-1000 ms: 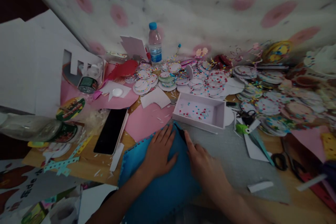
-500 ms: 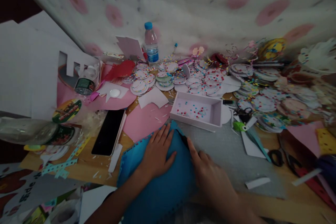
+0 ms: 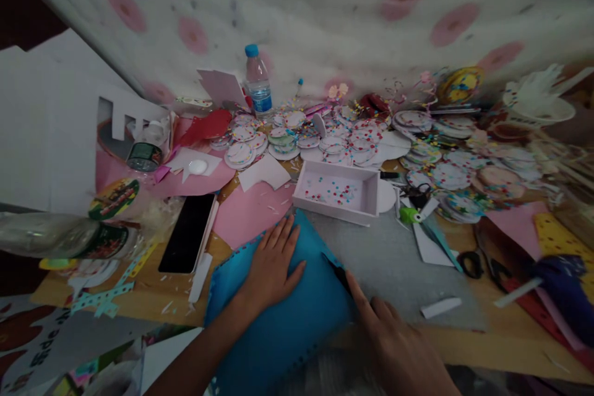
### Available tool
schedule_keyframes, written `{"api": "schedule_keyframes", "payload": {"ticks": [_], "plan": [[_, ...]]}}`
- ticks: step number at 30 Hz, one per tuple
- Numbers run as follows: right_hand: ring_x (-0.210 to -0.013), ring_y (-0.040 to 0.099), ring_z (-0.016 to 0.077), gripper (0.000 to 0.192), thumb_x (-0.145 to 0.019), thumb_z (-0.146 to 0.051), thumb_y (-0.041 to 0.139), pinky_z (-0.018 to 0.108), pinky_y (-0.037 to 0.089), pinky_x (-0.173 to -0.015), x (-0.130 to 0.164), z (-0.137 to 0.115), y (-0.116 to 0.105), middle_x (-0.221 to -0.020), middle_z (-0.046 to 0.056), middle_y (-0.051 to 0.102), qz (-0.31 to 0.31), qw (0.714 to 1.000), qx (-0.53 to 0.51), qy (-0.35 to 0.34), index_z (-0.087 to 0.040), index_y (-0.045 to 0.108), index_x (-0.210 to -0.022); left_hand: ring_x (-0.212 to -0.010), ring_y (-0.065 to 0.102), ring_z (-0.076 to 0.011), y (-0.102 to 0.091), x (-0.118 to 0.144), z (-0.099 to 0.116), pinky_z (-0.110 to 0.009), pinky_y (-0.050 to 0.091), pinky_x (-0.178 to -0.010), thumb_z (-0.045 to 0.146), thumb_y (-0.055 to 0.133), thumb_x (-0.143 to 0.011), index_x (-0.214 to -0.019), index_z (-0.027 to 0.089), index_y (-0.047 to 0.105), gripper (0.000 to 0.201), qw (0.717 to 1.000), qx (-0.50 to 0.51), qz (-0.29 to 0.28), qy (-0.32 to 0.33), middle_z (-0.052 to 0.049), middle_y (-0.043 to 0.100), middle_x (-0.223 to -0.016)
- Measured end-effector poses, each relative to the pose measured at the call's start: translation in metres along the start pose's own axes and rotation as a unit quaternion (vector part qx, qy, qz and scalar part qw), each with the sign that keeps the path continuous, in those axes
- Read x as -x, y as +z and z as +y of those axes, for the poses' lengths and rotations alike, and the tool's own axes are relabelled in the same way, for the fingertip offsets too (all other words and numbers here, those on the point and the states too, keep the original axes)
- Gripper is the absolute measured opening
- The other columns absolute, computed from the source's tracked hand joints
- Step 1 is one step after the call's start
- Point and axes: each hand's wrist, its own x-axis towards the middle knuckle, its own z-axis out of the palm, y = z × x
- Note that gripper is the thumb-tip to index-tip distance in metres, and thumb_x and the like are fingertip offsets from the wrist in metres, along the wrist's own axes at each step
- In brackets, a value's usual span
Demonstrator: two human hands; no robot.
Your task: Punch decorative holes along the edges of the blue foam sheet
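Note:
A blue sheet (image 3: 306, 315) with small notches along its edges lies partly on the table and partly on a grey mat, reaching over the near table edge. My left hand (image 3: 271, 266) rests flat on its upper left part, fingers stretched out. In my right hand (image 3: 390, 334) is a dark craft knife (image 3: 341, 273), the index finger laid along it. The knife tip points up and left and touches the sheet near its right edge. The rest of the handle is hidden in the hand.
Beyond the sheet stands a white open box (image 3: 336, 192) with coloured dots. Many dotted paper discs (image 3: 338, 145) and a water bottle (image 3: 258, 83) fill the back. A phone (image 3: 188, 234) lies left; scissors (image 3: 485, 260) and a paper scrap (image 3: 440, 307) lie right on or near the mat (image 3: 371, 253).
My right hand has drawn the knife down and towards me along the sheet's right edge. The left hand stays flat on the sheet. The whole view has shifted a little.

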Motion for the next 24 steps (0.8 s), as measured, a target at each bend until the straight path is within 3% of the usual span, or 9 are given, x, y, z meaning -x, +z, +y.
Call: {"api": "schedule_keyframes", "payload": {"ticks": [8, 13, 19, 22, 24], "plan": [[-0.057, 0.064, 0.0168, 0.102, -0.07, 0.009, 0.036, 0.021, 0.049, -0.041, 0.041, 0.01, 0.0, -0.081, 0.001, 0.061, -0.008, 0.999, -0.011, 0.033, -0.026, -0.019, -0.149, -0.145, 0.018, -0.0251, -0.002, 0.001, 0.001, -0.044, 0.021, -0.115, 0.045, 0.036, -0.095, -0.15, 0.016, 0.02, 0.064, 1.0, 0.007, 0.011, 0.002, -0.01, 0.017, -0.158], [-0.066, 0.067, 0.0189, 0.102, -0.07, 0.011, 0.033, 0.02, 0.05, -0.045, 0.062, 0.019, -0.004, -0.079, 0.002, 0.061, 0.001, 0.999, -0.027, 0.026, -0.028, -0.019, -0.148, -0.144, 0.018, -0.0256, -0.003, 0.001, 0.002, -0.045, 0.022, -0.115, 0.044, 0.037, -0.095, -0.149, 0.016, 0.02, 0.064, 1.0, 0.013, 0.015, 0.005, -0.011, 0.019, -0.157], [-0.076, 0.07, 0.0194, 0.102, -0.069, 0.008, 0.036, 0.022, 0.056, -0.053, 0.084, 0.033, 0.002, -0.094, 0.006, 0.069, 0.007, 0.997, -0.072, 0.02, -0.029, -0.013, -0.15, -0.144, 0.018, -0.0251, -0.003, 0.0, 0.003, -0.044, 0.022, -0.115, 0.044, 0.037, -0.095, -0.148, 0.015, 0.023, 0.062, 1.0, -0.005, 0.014, 0.007, -0.011, 0.019, -0.158], [-0.077, 0.071, 0.0165, 0.089, -0.079, 0.001, 0.039, 0.02, 0.057, -0.058, 0.088, 0.055, -0.003, -0.098, 0.003, 0.072, -0.014, 0.99, -0.135, -0.02, -0.032, -0.002, -0.152, -0.144, 0.019, -0.0252, -0.002, -0.001, 0.002, -0.044, 0.023, -0.115, 0.044, 0.037, -0.095, -0.148, 0.014, 0.024, 0.062, 1.0, -0.015, 0.013, 0.008, -0.012, 0.019, -0.157], [-0.088, 0.071, 0.0158, 0.074, -0.089, -0.01, 0.039, 0.021, 0.057, -0.069, 0.085, 0.072, -0.011, -0.108, 0.002, 0.071, -0.014, 0.985, -0.172, -0.027, -0.035, 0.009, -0.151, -0.144, 0.02, -0.0259, -0.002, -0.001, 0.001, -0.045, 0.024, -0.114, 0.044, 0.037, -0.095, -0.148, 0.013, 0.025, 0.062, 1.0, -0.014, 0.016, 0.013, -0.013, 0.021, -0.157]]}}
